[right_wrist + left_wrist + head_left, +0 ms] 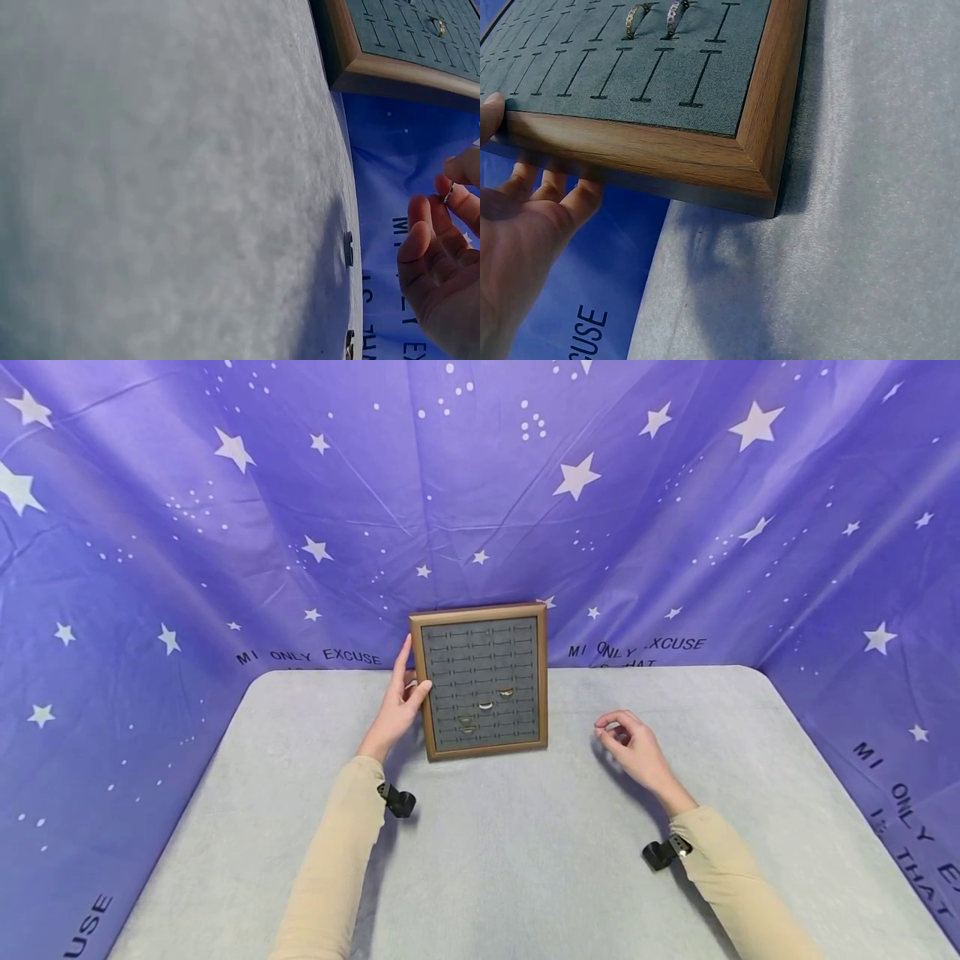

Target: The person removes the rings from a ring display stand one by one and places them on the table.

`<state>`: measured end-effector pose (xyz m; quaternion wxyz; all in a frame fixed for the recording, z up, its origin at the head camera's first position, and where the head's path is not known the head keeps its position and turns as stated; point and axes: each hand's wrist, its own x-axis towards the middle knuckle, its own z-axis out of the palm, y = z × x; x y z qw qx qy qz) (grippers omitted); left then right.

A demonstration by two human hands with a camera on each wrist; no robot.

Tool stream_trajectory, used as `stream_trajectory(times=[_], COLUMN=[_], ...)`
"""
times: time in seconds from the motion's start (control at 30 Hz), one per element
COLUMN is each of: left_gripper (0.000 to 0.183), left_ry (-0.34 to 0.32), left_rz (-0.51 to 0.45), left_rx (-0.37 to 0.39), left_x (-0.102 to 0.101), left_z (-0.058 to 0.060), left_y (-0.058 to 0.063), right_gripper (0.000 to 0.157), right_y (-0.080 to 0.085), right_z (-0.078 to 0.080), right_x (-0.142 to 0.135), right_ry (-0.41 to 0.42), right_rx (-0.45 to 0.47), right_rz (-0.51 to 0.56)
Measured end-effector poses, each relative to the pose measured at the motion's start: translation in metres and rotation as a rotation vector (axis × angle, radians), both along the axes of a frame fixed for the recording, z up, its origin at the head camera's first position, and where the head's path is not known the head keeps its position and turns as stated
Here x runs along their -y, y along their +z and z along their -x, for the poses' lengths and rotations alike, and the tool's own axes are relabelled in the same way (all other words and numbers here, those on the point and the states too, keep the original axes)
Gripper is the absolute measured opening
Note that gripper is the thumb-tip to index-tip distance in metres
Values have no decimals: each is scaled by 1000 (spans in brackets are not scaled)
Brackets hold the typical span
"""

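Purple cloth (pixel 480 427) with white stars hangs behind the ring board (pixel 483 664) and also at both sides of it. Under the ring board is a pale grey table (pixel 525 860), and the ring board stands there near the far edge, its face turned to the person. It is placed between two hands, but not equally near to them. At its left side, the left hand (pixel 393 714) is touching it: the thumb lies on the front of the wooden frame (pixel 487 754), and other fingers are behind the edge, so this hand grasps it. To the right of the ring board, well apart from it, the right hand (pixel 636 752) pinches a small ring (pixel 448 195) between the fingertips. On the lower half of the ring board sit four rings (pixel 486 705).
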<state>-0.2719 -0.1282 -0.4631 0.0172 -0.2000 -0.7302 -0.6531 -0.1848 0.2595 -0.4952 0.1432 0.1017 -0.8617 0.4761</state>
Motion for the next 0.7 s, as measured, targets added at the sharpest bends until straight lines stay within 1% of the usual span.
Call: stream_trajectory(times=[0.2,0.37,0.57,0.6,0.7], left_gripper=[75,76,75,75,75], left_ry=[1,-8,-20,-18,-14], left_rz=[-4,-4,13,17,25], left_rx=[25,34,38,34,27], left_x=[-1,-1,-2,-3,-3], left_z=[-1,-1,-15,-17,-16], left_y=[0,2,25,28,28], right_gripper=[7,9,11,11,12], right_y=[-2,-3,22,23,12], right_z=[-1,-3,-16,-17,-12], right_x=[-5,-11,-6,-7,-18], right_ry=[-5,-11,-2,-2,-20], right_rx=[9,36,33,38,66], right_rz=[-9,12,-10,-10,-8])
